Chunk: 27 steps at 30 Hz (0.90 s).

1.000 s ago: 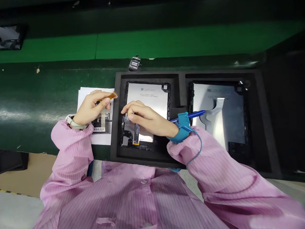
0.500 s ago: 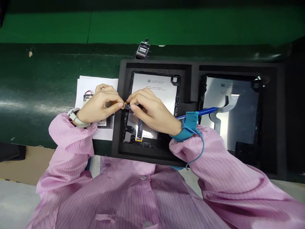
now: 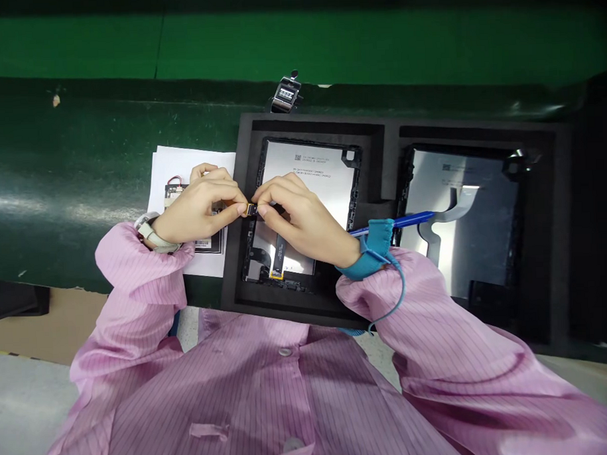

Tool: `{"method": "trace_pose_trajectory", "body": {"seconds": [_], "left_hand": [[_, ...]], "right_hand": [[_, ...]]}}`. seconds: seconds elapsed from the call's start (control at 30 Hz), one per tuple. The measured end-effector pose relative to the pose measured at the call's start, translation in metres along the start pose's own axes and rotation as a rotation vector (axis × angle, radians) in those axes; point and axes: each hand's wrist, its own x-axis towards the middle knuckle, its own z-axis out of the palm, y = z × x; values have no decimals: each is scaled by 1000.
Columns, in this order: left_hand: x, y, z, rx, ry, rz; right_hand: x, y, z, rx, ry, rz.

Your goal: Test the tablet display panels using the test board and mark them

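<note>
My left hand (image 3: 200,206) pinches a small orange flex cable (image 3: 244,210) between thumb and forefinger. Against it, my right hand (image 3: 306,217) pinches the black connector end of a flat cable (image 3: 253,209). The two ends meet at the fingertips; whether they are joined is too small to tell. Both hands are above the left edge of a tablet screen panel (image 3: 332,194), silver-backed with a black frame. A dark ribbon cable (image 3: 278,258) lies along its lower part. Out behind my right wrist sticks a blue pen-like tool (image 3: 411,220); its other end is hidden.
The panel lies in a black foam tray (image 3: 390,145). A second silver panel (image 3: 488,247) with a grey ribbon fills the right compartment. White paper (image 3: 164,167) under a circuit board (image 3: 174,192) is at left. A tally counter (image 3: 285,95) stands behind the tray. A blue wrist strap (image 3: 367,262) trails a cord.
The view has shifted slightly. Both hands keep their pinch at the same spot over the panel, and the cable ends have barely moved.
</note>
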Motion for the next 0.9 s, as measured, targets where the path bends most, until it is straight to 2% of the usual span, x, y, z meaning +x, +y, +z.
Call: {"method": "trace_pose_trajectory", "body": {"seconds": [0.2, 0.5, 0.73, 0.83, 0.9], "left_hand": [[0, -1, 2, -16, 11, -7], [0, -1, 6, -53, 120, 16], [0, 2, 13, 51, 171, -88], [0, 5, 10, 84, 185, -71], [-8, 9, 8, 97, 288, -21]], "right_hand": [[-1, -1, 4, 35, 19, 61], [-1, -1, 2, 40, 23, 31], [-1, -6, 6, -7, 22, 36], [-5, -19, -5, -76, 107, 82], [-17, -33, -18, -148, 201, 110]]}}
